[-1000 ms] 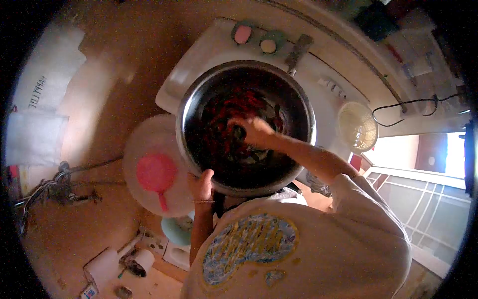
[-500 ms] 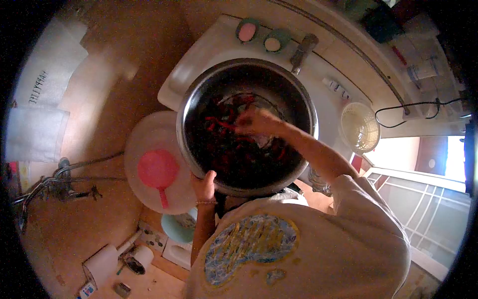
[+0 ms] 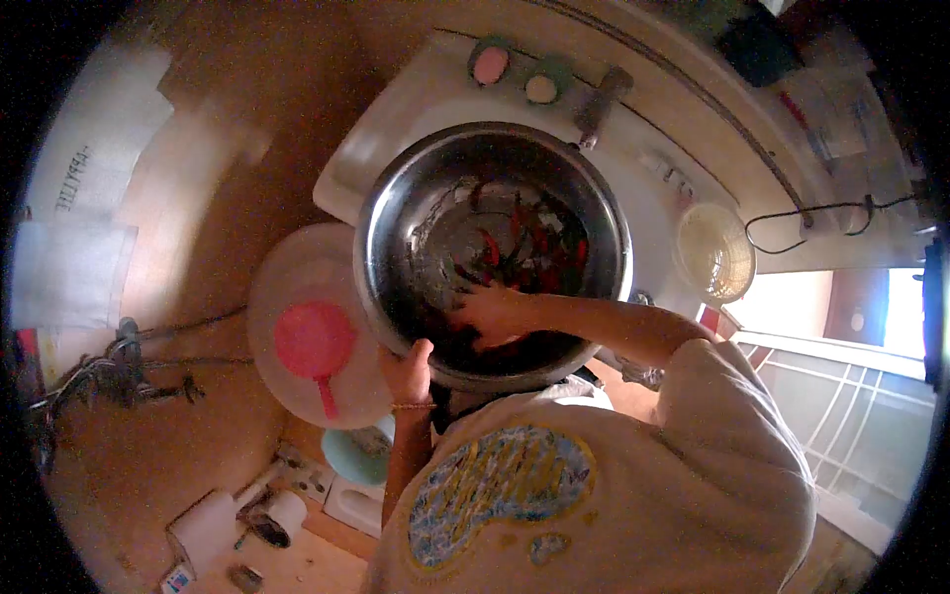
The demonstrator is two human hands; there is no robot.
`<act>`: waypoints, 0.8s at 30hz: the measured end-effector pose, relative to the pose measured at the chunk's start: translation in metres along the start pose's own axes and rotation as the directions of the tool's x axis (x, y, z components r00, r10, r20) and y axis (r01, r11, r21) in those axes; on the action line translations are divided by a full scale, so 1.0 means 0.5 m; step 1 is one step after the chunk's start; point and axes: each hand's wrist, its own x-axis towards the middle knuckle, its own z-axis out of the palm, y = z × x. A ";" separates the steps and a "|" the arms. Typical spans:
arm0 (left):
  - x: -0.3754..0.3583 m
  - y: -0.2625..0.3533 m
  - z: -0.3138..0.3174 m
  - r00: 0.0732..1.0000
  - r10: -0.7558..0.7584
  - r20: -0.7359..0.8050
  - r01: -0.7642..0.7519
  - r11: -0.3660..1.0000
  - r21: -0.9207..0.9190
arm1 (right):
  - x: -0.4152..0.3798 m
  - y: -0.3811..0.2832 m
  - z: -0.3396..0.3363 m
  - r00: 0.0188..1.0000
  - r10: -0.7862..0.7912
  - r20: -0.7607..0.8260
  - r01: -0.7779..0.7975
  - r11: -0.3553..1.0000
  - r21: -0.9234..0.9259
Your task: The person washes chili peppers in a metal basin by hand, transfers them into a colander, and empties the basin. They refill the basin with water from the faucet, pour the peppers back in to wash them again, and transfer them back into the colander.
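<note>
A large metal basin (image 3: 374, 223) rests over the sink, with several red and dark chili peppers (image 3: 534, 243) in what looks like water. My left hand (image 3: 406, 374) grips the basin's near left rim, thumb on top. Inside the basin, my right hand (image 3: 495, 315) is low over the near side, its fingers stretched to the left among the peppers. The fingertips are partly lost in the dark contents.
The white sink (image 3: 346, 163) holds pink soap (image 3: 490, 65), pale soap (image 3: 541, 89) and a faucet (image 3: 602, 104) behind the basin. A cream basket (image 3: 714, 255) stands at right. To the left, a pink dipper (image 3: 315, 340) lies on a pale round tub (image 3: 272, 391).
My right hand has moved toward the near side of the basin. The peppers have shifted to the far right, baring the metal bottom at left. My left hand stays on the rim.
</note>
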 end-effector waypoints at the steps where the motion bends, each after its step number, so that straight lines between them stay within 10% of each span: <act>1: -0.002 0.002 0.000 1.000 -0.013 -0.011 0.013 0.998 0.061 | -0.038 0.004 -0.012 0.993 -0.018 0.117 0.018 1.000 0.003; 5: -0.024 0.046 0.024 0.996 0.084 -0.025 -0.086 0.992 -0.097 | -0.123 0.110 0.005 0.880 0.235 -0.413 -0.190 0.971 0.147; 8: -0.023 0.050 0.022 0.987 0.158 -0.007 -0.158 0.980 -0.118 | -0.121 0.044 0.002 0.766 0.582 -0.274 -0.617 0.784 -0.061; 10: -0.024 0.057 0.024 0.987 0.163 -0.005 -0.163 0.986 -0.037 | -0.089 0.018 0.029 0.824 0.520 -0.225 -0.545 0.837 -0.060; 13: -0.026 0.057 0.019 0.964 -0.259 -0.055 0.252 0.961 -0.116 | -0.025 0.012 0.030 0.945 0.199 -0.259 -0.251 0.950 -0.184; 15: -0.012 0.012 0.009 0.990 -0.134 -0.052 0.126 0.982 -0.143 | 0.020 0.084 -0.005 0.977 -0.091 -0.192 -0.013 0.875 -0.484; 18: -0.011 -0.005 0.003 0.995 -0.089 -0.049 0.080 0.982 -0.170 | 0.023 0.155 -0.030 0.802 0.035 -0.597 -0.380 0.800 -0.464; 22: -0.017 0.010 0.006 1.000 0.016 -0.002 -0.016 0.998 0.060 | -0.047 0.135 0.018 0.783 0.132 -0.607 -0.384 0.871 -0.305; 24: -0.003 -0.033 0.002 0.997 -0.021 -0.069 0.020 1.000 -0.009 | -0.059 0.059 0.038 0.921 0.171 -0.351 -0.278 0.918 -0.282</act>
